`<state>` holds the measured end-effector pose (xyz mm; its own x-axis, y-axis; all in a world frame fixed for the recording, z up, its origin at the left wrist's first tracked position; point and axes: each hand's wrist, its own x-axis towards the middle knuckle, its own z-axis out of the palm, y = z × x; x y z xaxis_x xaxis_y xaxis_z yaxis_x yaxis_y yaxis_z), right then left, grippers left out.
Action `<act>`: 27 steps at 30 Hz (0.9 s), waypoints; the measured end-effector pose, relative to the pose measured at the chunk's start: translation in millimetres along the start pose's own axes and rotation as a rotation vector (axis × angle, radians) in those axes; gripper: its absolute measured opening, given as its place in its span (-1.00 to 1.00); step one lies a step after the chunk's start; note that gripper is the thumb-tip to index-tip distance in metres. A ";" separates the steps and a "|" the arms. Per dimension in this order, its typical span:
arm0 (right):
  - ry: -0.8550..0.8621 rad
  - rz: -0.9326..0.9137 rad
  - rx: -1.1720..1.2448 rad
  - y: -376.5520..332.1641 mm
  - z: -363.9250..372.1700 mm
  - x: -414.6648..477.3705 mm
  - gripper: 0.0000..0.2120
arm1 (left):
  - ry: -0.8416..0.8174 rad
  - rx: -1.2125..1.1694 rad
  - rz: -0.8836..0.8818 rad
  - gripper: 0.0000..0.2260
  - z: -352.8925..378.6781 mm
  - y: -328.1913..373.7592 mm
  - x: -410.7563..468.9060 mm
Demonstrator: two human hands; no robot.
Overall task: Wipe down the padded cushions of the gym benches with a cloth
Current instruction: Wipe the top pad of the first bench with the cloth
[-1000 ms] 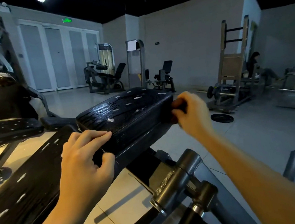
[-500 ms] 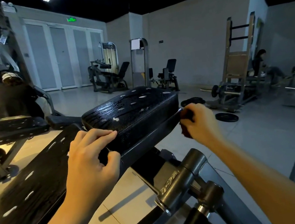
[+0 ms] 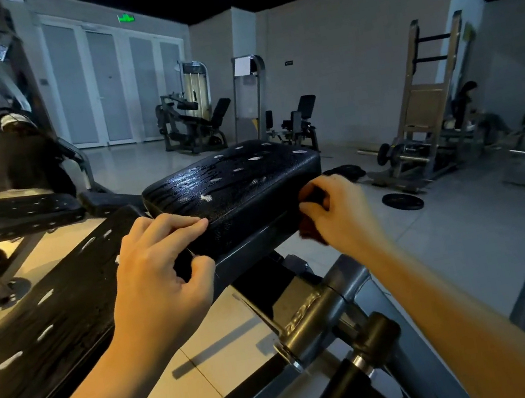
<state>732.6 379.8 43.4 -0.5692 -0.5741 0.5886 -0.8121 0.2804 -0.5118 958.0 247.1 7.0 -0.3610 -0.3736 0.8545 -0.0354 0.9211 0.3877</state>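
left hand is gripping the near corner of the black seat cushion, fingers curled over it, while right hand is clutching the dark cloth against the cushion's right side.

Open floor right of seat pad, steel frame crowding below

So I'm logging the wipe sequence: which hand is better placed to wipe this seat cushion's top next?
Likely the right hand: it holds the dark cloth at the end of the cushion. The left hand only grips the near corner.
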 end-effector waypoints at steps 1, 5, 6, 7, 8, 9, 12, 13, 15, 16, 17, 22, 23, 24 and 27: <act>-0.038 -0.037 -0.004 -4.4 6.8 -6.3 -0.90 | 0.000 0.000 0.005 -0.60 0.1 0.3 -0.1; 0.037 -0.009 0.115 -5.4 6.3 -5.3 -0.88 | -0.018 0.005 0.014 -0.58 -1.8 -1.7 -0.3; 0.091 0.035 0.161 -3.0 1.9 -1.1 -0.89 | -0.019 0.004 0.014 -0.58 -2.3 -1.8 -0.4; 0.136 0.078 0.214 -2.4 -1.7 1.8 -0.91 | -0.020 0.002 0.014 -0.58 -2.6 -2.0 -0.5; 0.169 0.123 0.261 -1.7 -2.5 4.5 -0.91 | -0.018 -0.001 0.015 -0.58 -2.5 -2.1 -0.4; 0.186 0.171 0.314 -2.2 -1.3 6.0 -0.91 | -0.017 -0.004 0.015 -0.58 -2.3 -2.1 -0.2; 0.209 0.338 0.513 -7.7 9.3 6.5 -0.87 | -0.017 -0.008 0.012 -0.59 -1.0 -2.6 0.0; 0.215 0.364 0.570 -12.2 13.1 3.8 -0.86 | -0.017 -0.010 0.010 -0.59 -0.5 -2.6 0.0; 0.170 0.355 0.612 -22.2 22.3 -6.1 -0.85 | -0.020 -0.018 0.005 -0.59 0.2 -2.6 0.3; 0.112 0.335 0.618 -28.1 26.9 -13.0 -0.88 | -0.020 -0.021 0.004 -0.59 0.3 -2.6 0.5; 0.049 0.319 0.613 -34.3 30.1 -19.6 -0.92 | -0.018 -0.023 0.004 -0.59 0.5 -2.6 0.7; 0.167 0.351 0.475 -26.0 16.7 -4.2 -0.94 | -0.022 -0.031 0.006 -0.60 -3.1 -2.4 -0.2; 0.223 0.394 0.444 -23.9 11.8 1.1 -0.88 | -0.024 -0.034 0.004 -0.61 -3.6 -2.2 -0.2; 0.250 0.425 0.433 -22.8 11.2 3.8 -0.84 | -0.023 -0.036 -0.001 -0.62 -3.4 -1.7 0.0; 0.142 0.398 0.553 -39.3 33.0 -14.6 -0.87 | -0.004 -0.032 -0.016 -0.65 -1.0 0.0 1.3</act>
<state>777.1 351.7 34.3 -0.8520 -0.3923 0.3467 -0.3747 -0.0057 -0.9271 958.5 246.5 8.5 -0.3640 -0.3880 0.8468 -0.0112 0.9109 0.4125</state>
